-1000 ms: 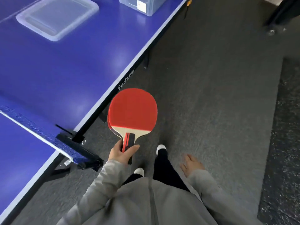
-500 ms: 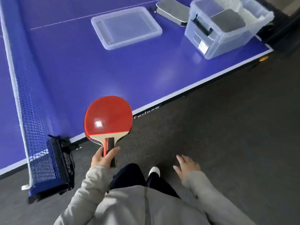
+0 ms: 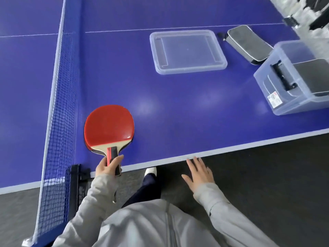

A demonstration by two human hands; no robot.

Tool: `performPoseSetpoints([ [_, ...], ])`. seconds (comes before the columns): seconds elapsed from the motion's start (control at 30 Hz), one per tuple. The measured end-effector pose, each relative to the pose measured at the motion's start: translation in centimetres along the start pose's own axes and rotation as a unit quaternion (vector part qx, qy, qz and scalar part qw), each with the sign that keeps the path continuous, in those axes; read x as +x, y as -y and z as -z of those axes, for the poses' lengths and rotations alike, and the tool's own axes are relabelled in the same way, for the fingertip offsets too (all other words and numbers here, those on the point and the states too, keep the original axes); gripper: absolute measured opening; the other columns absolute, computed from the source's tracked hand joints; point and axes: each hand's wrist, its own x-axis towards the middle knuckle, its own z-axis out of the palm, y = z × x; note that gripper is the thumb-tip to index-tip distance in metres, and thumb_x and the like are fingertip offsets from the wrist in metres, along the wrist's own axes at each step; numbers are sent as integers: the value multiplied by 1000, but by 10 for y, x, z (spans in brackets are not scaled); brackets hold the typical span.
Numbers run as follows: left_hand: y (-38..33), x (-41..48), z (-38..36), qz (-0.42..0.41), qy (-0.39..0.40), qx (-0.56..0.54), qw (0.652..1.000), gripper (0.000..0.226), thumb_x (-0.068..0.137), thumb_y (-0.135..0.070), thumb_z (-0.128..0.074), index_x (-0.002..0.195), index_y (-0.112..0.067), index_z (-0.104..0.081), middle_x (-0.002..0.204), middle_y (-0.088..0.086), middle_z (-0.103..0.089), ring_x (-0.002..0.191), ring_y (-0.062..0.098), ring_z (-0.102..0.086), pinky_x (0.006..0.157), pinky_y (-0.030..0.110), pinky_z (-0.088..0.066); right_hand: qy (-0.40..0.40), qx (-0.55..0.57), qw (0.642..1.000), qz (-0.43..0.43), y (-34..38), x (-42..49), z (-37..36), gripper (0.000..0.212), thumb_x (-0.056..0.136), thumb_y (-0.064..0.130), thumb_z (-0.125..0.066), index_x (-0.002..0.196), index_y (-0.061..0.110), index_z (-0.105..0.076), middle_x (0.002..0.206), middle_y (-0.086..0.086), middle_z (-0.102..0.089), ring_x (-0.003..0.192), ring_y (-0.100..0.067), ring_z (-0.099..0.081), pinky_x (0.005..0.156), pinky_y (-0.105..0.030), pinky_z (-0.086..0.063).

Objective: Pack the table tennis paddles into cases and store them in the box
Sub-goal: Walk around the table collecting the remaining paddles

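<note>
The blue table (image 3: 178, 97) fills most of your view, with its white-trimmed near edge running across in front of you. Dark floor (image 3: 267, 175) lies on the near side. The net (image 3: 58, 104) crosses the table on the left, running from far to near, and is clamped at the near edge by a black bracket (image 3: 76, 175).

At the right edge of the view a clear plastic box (image 3: 263, 82) stands on the table. It is open at the top, and a grey case (image 3: 313, 75) lies inside it. The box's clear lid (image 3: 187, 50) lies flat on the table to the left of the box and farther away, well apart from it. A second grey case (image 3: 249, 41) lies on the table just beyond the box, between the lid and the box.

The red-faced paddle (image 3: 109, 125) is over the near left part of the table, just right of the net, with its face up and its handle pointing back at you. A second red rim shows beneath it, though you cannot tell if that is another paddle, nor whether it rests on the table.

Your left hand (image 3: 106, 168) is wrapped around the handle, with the thumb laid across it. Your right hand (image 3: 199, 173) holds nothing. Its fingers are straight and spread, and it hovers over the floor just short of the table's near edge.

A white label (image 3: 275, 99) sits on the box's near corner.
</note>
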Motion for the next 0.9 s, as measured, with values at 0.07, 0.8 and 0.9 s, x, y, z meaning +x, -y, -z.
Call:
performPoseSetpoints([
  [0.07, -16, 22, 1, 36, -34, -22, 999, 26, 66, -33, -71, 73, -15, -54, 64, 5, -44, 58, 23, -41, 61, 32, -39, -3, -5, 1000, 9, 12, 22, 17, 64, 97, 52, -30, 151, 31, -2, 161, 1, 6, 148, -18, 7, 119, -40, -8],
  [0.8, -23, 147, 17, 45, -60, 56, 996, 37, 81, -20, -71, 61, -9, -42, 50, -3, -28, 40, 11, -23, 35, 17, -23, 2, -78, 997, 23, 91, 159, 95, 75, 93, 55, -41, 151, 30, 1, 159, 3, 13, 147, -18, 13, 117, -46, -14],
  [0.9, -19, 147, 17, 34, -91, 107, 989, 37, 77, -25, -75, 62, -11, -44, 62, 5, -35, 47, 18, -29, 43, 20, -27, 9, -92, 995, 23, 90, 157, 90, 79, 92, 54, -44, 151, 29, 2, 159, 2, 17, 147, -19, 13, 116, -46, -18],
])
